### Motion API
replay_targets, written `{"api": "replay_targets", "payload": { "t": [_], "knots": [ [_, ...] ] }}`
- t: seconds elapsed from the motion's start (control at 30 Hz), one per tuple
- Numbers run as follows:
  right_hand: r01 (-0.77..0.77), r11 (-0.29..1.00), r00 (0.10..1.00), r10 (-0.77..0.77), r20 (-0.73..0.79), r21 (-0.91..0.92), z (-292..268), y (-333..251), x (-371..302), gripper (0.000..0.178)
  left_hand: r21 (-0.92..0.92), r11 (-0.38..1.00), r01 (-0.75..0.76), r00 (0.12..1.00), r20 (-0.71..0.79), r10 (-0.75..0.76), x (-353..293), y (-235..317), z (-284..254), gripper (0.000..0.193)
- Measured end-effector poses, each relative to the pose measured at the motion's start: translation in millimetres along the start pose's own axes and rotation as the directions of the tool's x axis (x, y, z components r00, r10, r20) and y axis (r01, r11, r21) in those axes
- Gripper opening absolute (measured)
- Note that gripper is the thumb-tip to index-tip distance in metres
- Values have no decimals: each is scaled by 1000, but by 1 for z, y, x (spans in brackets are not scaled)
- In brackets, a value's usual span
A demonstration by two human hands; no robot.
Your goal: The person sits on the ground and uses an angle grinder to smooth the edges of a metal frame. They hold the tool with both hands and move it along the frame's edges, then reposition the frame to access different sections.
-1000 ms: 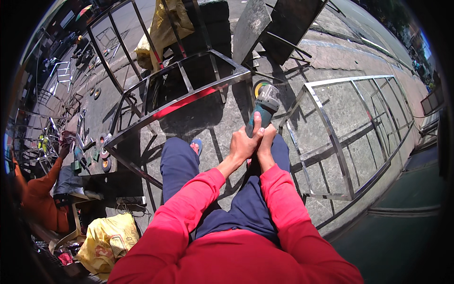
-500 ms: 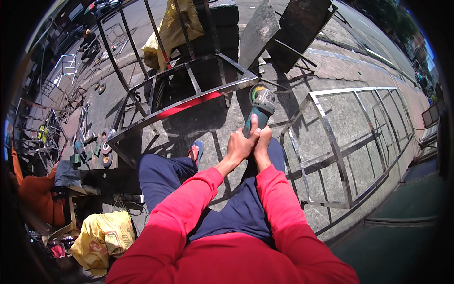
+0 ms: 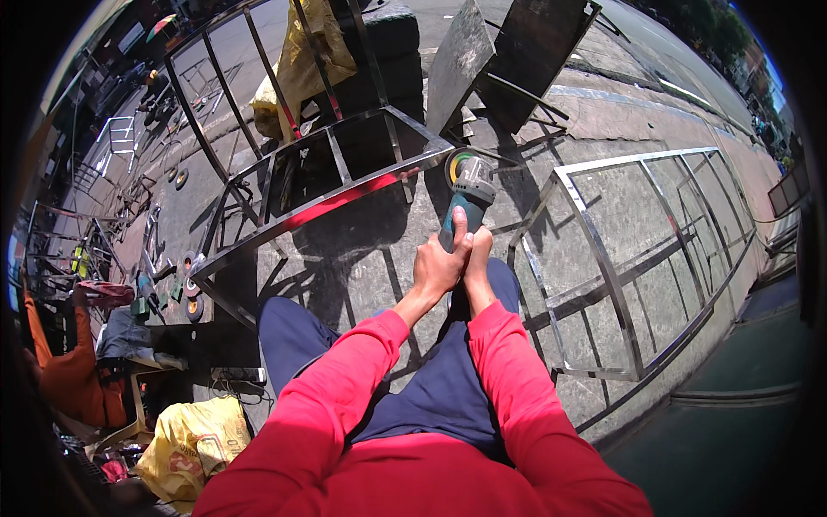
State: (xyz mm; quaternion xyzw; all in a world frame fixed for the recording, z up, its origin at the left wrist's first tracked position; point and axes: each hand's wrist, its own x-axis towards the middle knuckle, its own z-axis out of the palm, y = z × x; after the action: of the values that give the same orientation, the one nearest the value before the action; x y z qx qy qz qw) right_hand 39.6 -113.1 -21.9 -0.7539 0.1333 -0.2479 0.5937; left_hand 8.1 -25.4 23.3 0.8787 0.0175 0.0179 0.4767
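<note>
An angle grinder [image 3: 472, 183] with a grey head and teal body is held out in front of me. My left hand [image 3: 438, 269] wraps round its body, thumb along the top. Pressed close beside it, my right hand [image 3: 478, 255] grips the rear of the tool; its fingers are partly hidden. The grinder's round disc [image 3: 455, 167] is at the right corner of a shiny metal frame [image 3: 297, 222]; whether they touch I cannot tell. Red light or colour shows along the frame's near bar.
Another metal frame [image 3: 603, 258] lies on the concrete at right. Dark panels [image 3: 534, 60] lean at the back. Grinding discs [image 3: 193, 308] and tools lie at left. A co-worker in orange [image 3: 86, 388] sits near a yellow sack [image 3: 194, 448].
My view has shifted slightly, with the frame and grinder appearing a little further left. Both hands keep their grip. The co-worker in orange has raised an arm beside a reddish cloth.
</note>
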Motion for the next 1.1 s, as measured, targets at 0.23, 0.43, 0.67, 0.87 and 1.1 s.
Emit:
{"api": "replay_targets", "payload": {
  "t": [0.23, 0.43, 0.67, 0.87, 1.1],
  "knots": [
    [-137, 989, 988, 133, 74, 50, -6, 8, -1, 49, -12, 1000, -9, 1000, -21, 9, -6, 3, 0, 89],
    [-48, 997, 999, 49, -10, 64, 11, 18, 0, 49, 8, 1000, -10, 999, -32, 11, 0, 0, -5, 90],
    [-105, 994, 994, 105, -11, 23, 8, 4, -4, 56, 15, 1000, -7, 1000, -25, 7, 1, -1, -7, 90],
    [-92, 995, 992, 89, -87, -29, 7, -2, -4, 54, 42, 999, -14, 1000, 3, 14, 1, 0, -7, 87],
    [-69, 991, 996, 61, 64, 119, -4, -17, -4, 53, 6, 999, 41, 999, 7, -41, -3, 5, -5, 87]
  ]
}}
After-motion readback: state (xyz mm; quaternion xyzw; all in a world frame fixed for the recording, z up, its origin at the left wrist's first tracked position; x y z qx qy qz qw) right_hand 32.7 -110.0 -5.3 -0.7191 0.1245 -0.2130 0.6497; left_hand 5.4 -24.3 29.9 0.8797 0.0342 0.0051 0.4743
